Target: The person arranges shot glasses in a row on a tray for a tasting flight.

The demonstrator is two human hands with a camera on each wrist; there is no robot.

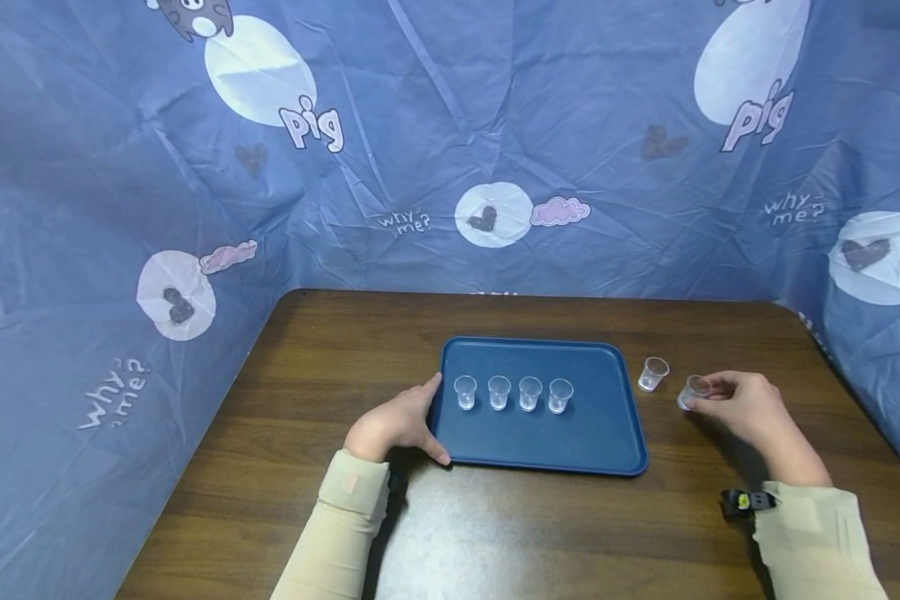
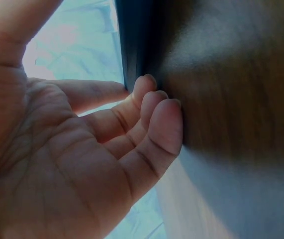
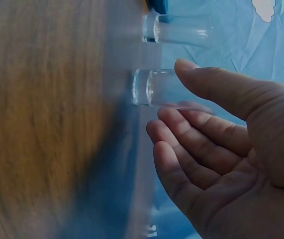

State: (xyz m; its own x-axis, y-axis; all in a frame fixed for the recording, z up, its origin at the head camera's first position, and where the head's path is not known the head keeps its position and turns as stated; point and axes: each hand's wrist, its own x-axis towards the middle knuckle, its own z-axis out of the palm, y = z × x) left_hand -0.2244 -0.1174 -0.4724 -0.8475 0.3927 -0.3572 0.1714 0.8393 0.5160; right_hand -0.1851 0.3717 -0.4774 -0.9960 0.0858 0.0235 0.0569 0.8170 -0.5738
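A dark blue tray (image 1: 540, 442) lies on the wooden table, with several small clear shot glasses (image 1: 499, 392) standing upright in a row on it. My left hand (image 1: 399, 423) is spread against the tray's left side, its thumb near the front left corner. Seen from the left wrist, the bent fingers (image 2: 164, 124) rest by the tray's edge, close to the tabletop. Right of the tray, my right hand (image 1: 750, 415) holds a shot glass (image 1: 692, 392) between thumb and fingers. Another shot glass (image 1: 652, 375) stands upright between that hand and the tray.
The brown wooden table (image 1: 345, 350) extends around the tray, with rounded far corners. A blue printed cloth (image 1: 420, 150) hangs behind it and along both sides. Dark devices sit at both wrists, including the right wrist camera (image 1: 746, 502).
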